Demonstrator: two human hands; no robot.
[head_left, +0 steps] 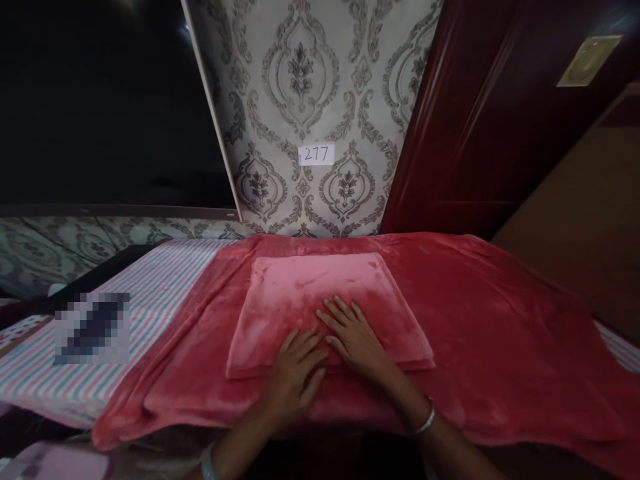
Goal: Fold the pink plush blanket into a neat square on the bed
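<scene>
Resting left hand and right hand palm-down on the folded pink cloth, at its 7 and 5 o'clock, splayed, near each other, with nothing gripped. Found just below the middle of the view, atop a larger red blanket reaching farthest toward 3 o'clock. Judging by the four-sided outline and the layered edge toward 6 o'clock, looks mostly folded already. Left to even out, apparently: shallow ripples across the top, toward 11 and 12 o'clock. Not folded: the red blanket beneath. Cannot tell the number of layers. Visible toward 9 o'clock: striped cloth.
</scene>
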